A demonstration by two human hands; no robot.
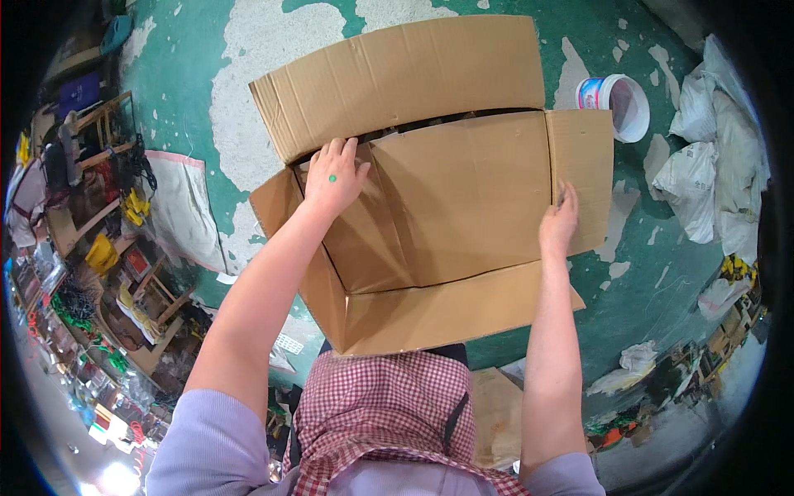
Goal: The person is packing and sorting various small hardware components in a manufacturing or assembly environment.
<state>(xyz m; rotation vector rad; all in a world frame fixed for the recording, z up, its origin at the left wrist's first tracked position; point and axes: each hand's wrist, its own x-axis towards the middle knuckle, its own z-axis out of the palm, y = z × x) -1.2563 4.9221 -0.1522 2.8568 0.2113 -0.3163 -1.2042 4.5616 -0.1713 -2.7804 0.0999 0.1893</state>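
A large brown cardboard box (413, 70) stands open in front of me with its flaps folded outward. Inside it a brown cardboard sheet (480, 190) lies across the opening, creased near its left end. A narrow dark gap runs along the sheet's far edge; what is underneath is hidden. My left hand (335, 178) lies on the sheet's left part, fingers stretched toward the far edge, holding nothing. At the box's right side, my right hand (559, 223) is closed beside the right flap (587, 165). Something small and dark shows between its fingers, too small to name.
A white bucket (633, 107) lies tipped on the green, peeling floor (174, 91) at the far right. White sacks (691, 186) are heaped beyond it. A pale cloth (178, 207) and cluttered shelves (107, 215) line the left. A cardboard piece (496, 413) is near my right forearm.
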